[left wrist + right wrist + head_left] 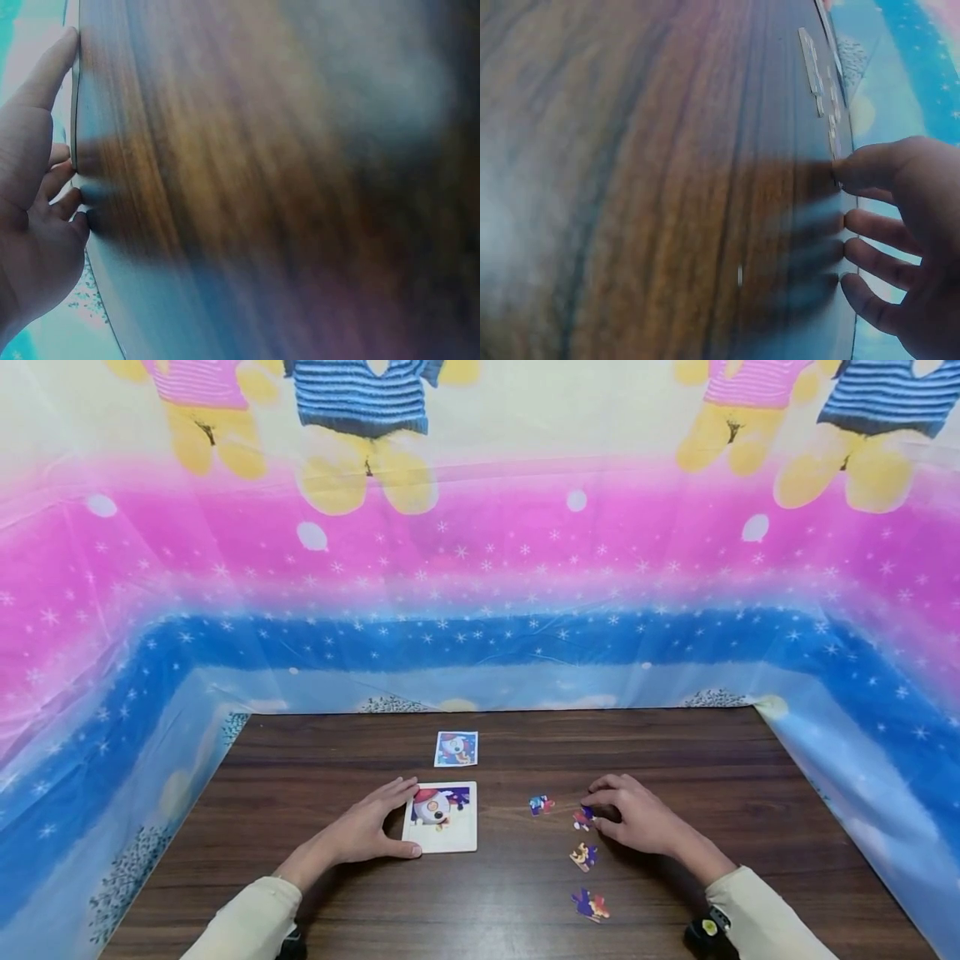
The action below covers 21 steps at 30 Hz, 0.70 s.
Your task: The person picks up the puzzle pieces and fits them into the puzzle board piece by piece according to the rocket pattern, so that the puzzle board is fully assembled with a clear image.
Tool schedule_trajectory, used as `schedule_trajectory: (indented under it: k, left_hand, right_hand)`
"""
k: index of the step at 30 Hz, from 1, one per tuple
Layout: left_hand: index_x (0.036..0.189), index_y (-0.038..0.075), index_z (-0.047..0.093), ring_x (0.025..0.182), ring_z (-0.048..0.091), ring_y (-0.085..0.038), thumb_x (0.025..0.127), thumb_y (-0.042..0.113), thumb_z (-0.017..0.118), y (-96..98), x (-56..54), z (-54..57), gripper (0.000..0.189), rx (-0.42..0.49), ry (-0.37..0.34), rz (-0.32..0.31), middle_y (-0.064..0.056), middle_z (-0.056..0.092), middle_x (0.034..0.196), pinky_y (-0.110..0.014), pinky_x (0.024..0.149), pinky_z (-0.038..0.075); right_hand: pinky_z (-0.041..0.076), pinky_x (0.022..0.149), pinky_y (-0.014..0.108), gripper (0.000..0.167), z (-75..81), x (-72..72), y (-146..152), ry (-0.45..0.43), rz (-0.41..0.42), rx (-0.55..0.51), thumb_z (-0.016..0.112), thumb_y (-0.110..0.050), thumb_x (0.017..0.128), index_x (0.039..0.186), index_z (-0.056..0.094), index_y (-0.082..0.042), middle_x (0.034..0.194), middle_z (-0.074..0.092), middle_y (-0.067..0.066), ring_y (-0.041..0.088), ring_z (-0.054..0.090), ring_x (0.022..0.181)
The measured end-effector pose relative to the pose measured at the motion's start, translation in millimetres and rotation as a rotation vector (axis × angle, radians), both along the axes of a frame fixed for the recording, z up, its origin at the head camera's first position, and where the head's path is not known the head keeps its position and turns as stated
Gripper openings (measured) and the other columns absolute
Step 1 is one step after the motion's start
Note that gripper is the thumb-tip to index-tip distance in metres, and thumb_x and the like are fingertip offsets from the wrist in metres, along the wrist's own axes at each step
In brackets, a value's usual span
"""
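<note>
A square jigsaw board [459,839], partly filled with a picture of a white character in a red hat, lies left of centre on the table. My left hand [367,825] holds it from the left, thumb at the lower corner and fingers at the upper one. In the left wrist view the left hand [37,195] shows at the edge, thumb raised. To the right, my right hand [641,814] has thumb and forefinger at a purple and red jigsaw piece [581,820], partly covering it. The right wrist view shows the right hand [900,225] low over the tabletop.
A small picture card [457,749] lies behind the board. Other loose pieces lie near the right hand: a blue and red piece [541,805], a yellow and purple piece [583,857] and a purple and orange piece [590,905]. A printed cloth [480,643] surrounds the wooden table [337,743].
</note>
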<state>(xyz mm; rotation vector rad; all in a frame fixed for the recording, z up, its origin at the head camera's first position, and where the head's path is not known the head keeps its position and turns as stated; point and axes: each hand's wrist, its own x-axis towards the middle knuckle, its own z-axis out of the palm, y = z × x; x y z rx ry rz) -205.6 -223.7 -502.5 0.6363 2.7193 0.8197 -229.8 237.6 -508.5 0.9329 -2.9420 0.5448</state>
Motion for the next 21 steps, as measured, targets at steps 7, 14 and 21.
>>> schedule_trajectory:
  k: [7, 14, 21]
  left_hand:
    - [0.159, 0.008, 0.037, 0.155, 0.021, -0.034, 0.082, 0.060, 0.080, -0.4, -1.0, -1.0, 0.102, -0.004, 0.004, -0.005, -0.008, 0.030, 0.167, -0.062, 0.118, 0.027]
    - [0.159, 0.008, 0.037, 0.155, 0.021, -0.035, 0.082, 0.060, 0.080, -0.8, -1.0, -1.4, 0.103, -0.002, 0.007, -0.002, -0.008, 0.030, 0.167, -0.063, 0.118, 0.027]
    - [0.159, 0.008, 0.036, 0.156, 0.020, -0.034, 0.082, 0.059, 0.080, -0.7, -0.5, -1.0, 0.102, -0.004, 0.000, -0.005, -0.008, 0.030, 0.167, -0.063, 0.118, 0.026]
  right_hand:
    - [0.051, 0.098, 0.052, 0.026, -0.1, -2.4, -0.7, 0.014, -0.019, 0.017, 0.076, -0.032, 0.094, 0.114, 0.078, -0.016, 0.125, 0.066, 0.005, 0.028, 0.061, 0.117]
    - [0.052, 0.097, 0.052, 0.026, 0.2, -3.5, -1.0, 0.030, -0.009, 0.029, 0.076, -0.035, 0.094, 0.113, 0.079, -0.017, 0.124, 0.068, 0.004, 0.026, 0.062, 0.115]
    - [0.056, 0.090, 0.046, 0.025, 3.6, -6.5, -3.9, 0.113, 0.013, -0.032, 0.077, -0.038, 0.092, 0.110, 0.079, -0.020, 0.116, 0.071, -0.001, 0.020, 0.066, 0.108]
